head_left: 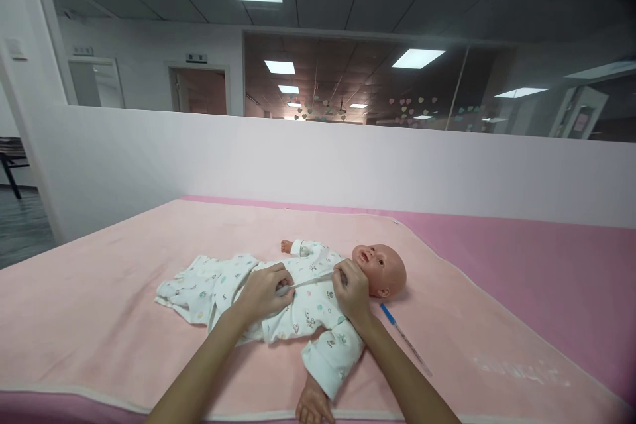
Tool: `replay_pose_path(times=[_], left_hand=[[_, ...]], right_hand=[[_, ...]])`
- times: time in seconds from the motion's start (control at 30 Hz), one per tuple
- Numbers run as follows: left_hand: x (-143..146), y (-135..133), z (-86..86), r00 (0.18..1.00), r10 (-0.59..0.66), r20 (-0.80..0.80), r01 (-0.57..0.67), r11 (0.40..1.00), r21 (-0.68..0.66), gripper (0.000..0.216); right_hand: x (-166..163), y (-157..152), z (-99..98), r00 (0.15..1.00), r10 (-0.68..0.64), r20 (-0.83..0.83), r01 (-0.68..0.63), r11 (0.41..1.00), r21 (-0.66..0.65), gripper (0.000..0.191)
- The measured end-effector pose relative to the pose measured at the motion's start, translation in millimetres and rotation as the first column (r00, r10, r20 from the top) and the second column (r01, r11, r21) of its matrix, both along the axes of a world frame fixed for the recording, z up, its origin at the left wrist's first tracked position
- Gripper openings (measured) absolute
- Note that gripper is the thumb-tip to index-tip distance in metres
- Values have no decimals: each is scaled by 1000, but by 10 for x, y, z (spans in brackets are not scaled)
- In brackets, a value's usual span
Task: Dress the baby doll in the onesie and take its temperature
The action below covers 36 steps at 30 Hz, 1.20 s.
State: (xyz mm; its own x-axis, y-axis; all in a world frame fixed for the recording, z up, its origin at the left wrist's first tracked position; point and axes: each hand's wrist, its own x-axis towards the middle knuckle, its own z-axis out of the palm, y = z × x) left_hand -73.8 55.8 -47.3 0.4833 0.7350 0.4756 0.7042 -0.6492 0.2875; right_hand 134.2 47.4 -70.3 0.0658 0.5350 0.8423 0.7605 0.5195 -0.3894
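A baby doll (382,270) lies on its back, its head to the right, dressed in a white printed outfit (311,308). Over its chest a narrow white tape measure (313,279) is stretched between my two hands. My left hand (268,290) is closed around a pale, rounded piece at one end, above the doll's belly. Close to the doll's chin, my right hand (352,285) pinches the other end; its fingertips are partly hidden. A ballpoint pen (405,338) with a blue cap rests beside my right forearm.
A peach-pink blanket (109,278) with a white edge covers the padded pink surface (536,258). Behind it runs a low white partition (322,159), with a window above. Faint white lettering (521,371) shows on the blanket at the right.
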Motion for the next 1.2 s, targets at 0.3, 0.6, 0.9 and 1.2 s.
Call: replay_pose_path(times=[0.3,0.6,0.9,1.2], left_hand=[[42,-4,9,999,35,6,-34,993,-116,6],[31,-35,133,999,-35,-16,32,987,-158,6],[373,165,361,916,-147,374,177,983,-49,29],[829,420,20,910,-212,356,322,902,-288,30]], right_hand=[[6,16,-18,1000,-5,10,5,1000,-3,16],[2,-6,-32,997,-66,28,66,998,-21,17],[-77,-490,304,961,-235,146,197,952,234,15],[583,-1312,-353,700,-713,37,712,694,-106,17]])
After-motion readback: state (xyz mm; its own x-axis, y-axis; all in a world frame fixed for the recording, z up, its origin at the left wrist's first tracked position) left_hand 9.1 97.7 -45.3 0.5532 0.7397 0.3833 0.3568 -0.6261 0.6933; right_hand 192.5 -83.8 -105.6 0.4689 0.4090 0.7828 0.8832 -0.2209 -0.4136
